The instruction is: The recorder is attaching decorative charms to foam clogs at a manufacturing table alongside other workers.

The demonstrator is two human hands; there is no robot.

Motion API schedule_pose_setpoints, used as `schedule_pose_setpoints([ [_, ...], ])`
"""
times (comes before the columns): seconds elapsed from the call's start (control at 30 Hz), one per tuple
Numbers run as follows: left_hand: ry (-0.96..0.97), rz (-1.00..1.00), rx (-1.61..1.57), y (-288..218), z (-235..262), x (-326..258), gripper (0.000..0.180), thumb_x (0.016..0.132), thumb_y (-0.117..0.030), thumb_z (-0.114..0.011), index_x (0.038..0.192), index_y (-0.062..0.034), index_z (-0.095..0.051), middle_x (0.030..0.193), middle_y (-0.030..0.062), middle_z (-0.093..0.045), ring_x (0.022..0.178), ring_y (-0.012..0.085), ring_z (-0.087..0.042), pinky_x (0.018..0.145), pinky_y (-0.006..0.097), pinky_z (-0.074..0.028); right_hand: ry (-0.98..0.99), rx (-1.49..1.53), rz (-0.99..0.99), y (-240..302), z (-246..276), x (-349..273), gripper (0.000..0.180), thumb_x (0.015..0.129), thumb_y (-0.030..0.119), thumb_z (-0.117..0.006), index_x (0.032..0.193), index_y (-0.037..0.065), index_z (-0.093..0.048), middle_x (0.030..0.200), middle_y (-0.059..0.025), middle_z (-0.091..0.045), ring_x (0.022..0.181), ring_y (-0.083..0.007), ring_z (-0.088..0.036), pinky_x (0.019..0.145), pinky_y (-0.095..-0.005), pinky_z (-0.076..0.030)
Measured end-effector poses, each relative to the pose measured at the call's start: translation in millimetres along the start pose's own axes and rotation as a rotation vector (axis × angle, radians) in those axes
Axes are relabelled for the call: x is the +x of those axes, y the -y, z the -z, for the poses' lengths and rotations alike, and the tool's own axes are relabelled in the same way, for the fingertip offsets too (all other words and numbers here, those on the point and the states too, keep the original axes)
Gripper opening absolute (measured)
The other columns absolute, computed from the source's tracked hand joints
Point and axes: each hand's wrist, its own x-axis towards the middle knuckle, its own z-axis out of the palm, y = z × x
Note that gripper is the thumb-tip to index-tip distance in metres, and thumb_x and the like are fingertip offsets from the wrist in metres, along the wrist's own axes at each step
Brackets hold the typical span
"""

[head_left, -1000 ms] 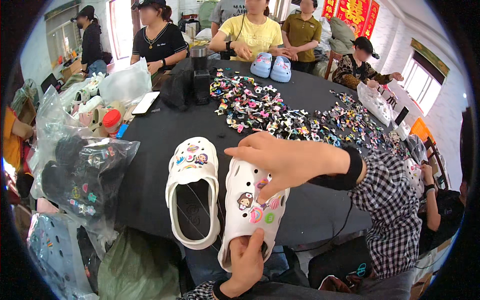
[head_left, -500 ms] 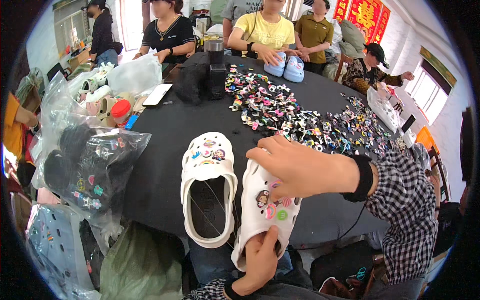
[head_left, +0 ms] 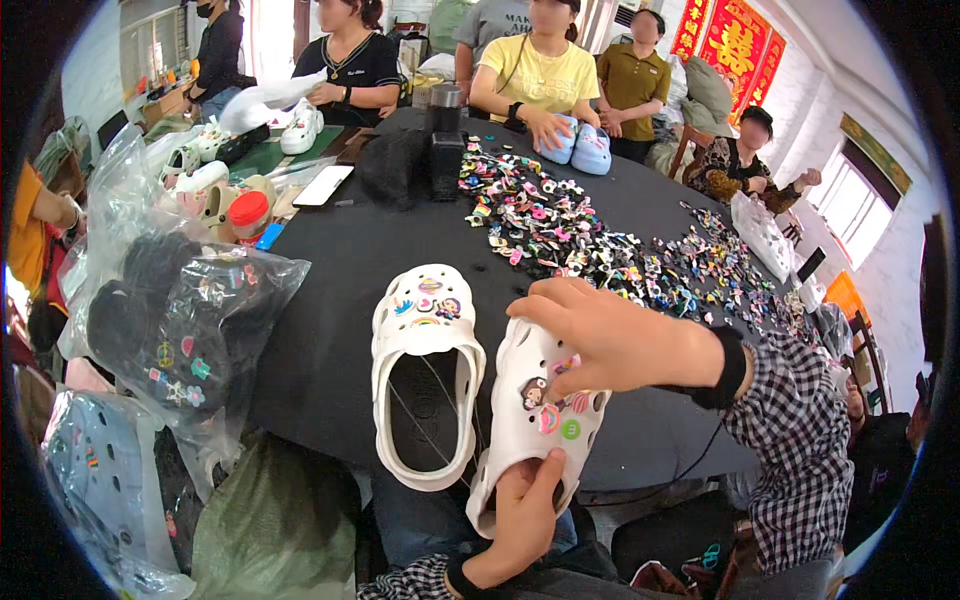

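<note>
Black tabletop (head_left: 330, 300) was seen beneath. A white clog (head_left: 535, 420) was gripped at its heel by the left hand (head_left: 520, 520); the right hand (head_left: 620, 340) pinched its charms. At nine o'clock, touching, lay a second clog (head_left: 425, 370); loose charms (head_left: 600, 240) were scattered toward one o'clock.

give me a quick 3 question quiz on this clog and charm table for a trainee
1. True or false: the left hand grips the heel end of the white clog that is being decorated.
2. Where does the right hand rest? A) on the loose charms B) on top of the held clog C) on the black bottle
3. Fill in: the second white clog lies on the ____ table, sole down.

Key
1. True
2. B; its fingers press at the charms on the clog's front.
3. black; it sits to the left of the held clog, with charms already on its toe.
</note>
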Motion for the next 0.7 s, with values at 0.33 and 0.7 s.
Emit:
schedule_pose_setpoints([
  [0.33, -0.007, -0.046, 0.010, -3, -6, -7, 0.045, 0.096, 0.002, -0.052, 0.139, 0.0059, -0.039, 0.137, 0.0136, -0.050, 0.124, 0.0225, -0.050, 0.106, 0.035, -0.038, 0.116, 0.377, 0.163, -34, 7, -15, 0.083, 0.089, 0.043, -0.066, 0.144, -0.008, -0.031, 0.146, -0.0290, -0.034, 0.138, -0.0410, -0.032, 0.115, -0.0435, -0.027],
  [0.7, -0.049, 0.081, -0.041, 9, 11, 0, 0.041, 0.096, 0.001, -0.052, 0.135, 0.0065, -0.043, 0.135, 0.0124, -0.053, 0.122, 0.0209, -0.052, 0.104, 0.033, -0.041, 0.035, 0.680, -0.031, -38, -1, -31, 0.077, 0.095, 0.044, -0.060, 0.148, -0.003, -0.030, 0.145, -0.0263, -0.037, 0.138, -0.0333, -0.036, 0.113, -0.0378, -0.031],
])
